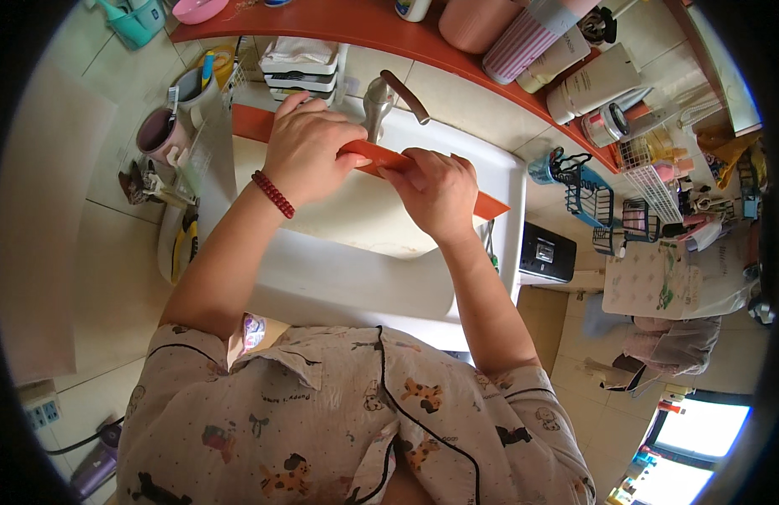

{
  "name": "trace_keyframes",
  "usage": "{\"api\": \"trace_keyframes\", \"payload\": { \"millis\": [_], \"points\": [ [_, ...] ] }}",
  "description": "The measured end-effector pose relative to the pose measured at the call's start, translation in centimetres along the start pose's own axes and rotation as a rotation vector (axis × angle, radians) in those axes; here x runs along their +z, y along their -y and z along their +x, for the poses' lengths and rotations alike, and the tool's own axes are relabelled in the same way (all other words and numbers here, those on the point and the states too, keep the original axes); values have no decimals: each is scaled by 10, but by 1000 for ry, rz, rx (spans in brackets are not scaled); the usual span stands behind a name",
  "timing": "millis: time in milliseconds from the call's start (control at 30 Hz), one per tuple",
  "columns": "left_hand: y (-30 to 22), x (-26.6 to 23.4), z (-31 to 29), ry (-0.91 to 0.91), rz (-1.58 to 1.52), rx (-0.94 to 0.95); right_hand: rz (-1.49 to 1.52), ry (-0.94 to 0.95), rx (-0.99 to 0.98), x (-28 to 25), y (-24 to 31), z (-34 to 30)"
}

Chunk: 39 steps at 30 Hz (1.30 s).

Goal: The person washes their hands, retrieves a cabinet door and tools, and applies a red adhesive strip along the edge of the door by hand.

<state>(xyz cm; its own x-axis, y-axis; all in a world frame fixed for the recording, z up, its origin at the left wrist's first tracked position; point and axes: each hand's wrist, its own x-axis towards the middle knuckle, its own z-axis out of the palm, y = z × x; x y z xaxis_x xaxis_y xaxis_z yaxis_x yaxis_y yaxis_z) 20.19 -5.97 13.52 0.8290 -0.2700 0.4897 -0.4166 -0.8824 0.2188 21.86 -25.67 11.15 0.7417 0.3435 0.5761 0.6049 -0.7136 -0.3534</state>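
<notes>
A flat board with a cream face (339, 215) and an orange-red edge (490, 205) is held slanted over the white sink (322, 282). My left hand (309, 145), with a dark red bead bracelet (272, 194) on its wrist, is closed over the red edge, thumb in front. Close beside it on the right, my right hand (438, 187) pinches the same edge, thumb toward me. Just beyond both hands rises the metal faucet (377, 105) with its brown handle (405, 97). The board hides much of the basin.
Above the sink runs a red shelf (364, 38) with bottles and tubs. Cups with toothbrushes (159, 133) hang at the left. Blue wire baskets (590, 198) and a black box (548, 252) are on the right. A white stacked organizer (301, 71) stands behind the left hand.
</notes>
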Motion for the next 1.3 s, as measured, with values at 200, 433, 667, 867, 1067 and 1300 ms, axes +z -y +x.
{"api": "trace_keyframes", "payload": {
  "millis": [200,433,667,867,1067,1300],
  "points": [
    [-8,2,-4,-76,34,-40,-34,20,53,0,4,-2],
    [-1,-2,-7,-81,4,80,-23,-5,37,1,3,-2],
    [-2,-1,-7,-87,-9,83,-42,-17,63,3,5,-3],
    [-2,-3,-8,-72,-11,94,-5,-5,27,0,5,-4],
    [-4,-4,-10,-108,-11,62,-71,52,82,0,8,-2],
    [-25,26,-50,-347,-548,-391,47,241,42,-21,2,-3]
  ]
}}
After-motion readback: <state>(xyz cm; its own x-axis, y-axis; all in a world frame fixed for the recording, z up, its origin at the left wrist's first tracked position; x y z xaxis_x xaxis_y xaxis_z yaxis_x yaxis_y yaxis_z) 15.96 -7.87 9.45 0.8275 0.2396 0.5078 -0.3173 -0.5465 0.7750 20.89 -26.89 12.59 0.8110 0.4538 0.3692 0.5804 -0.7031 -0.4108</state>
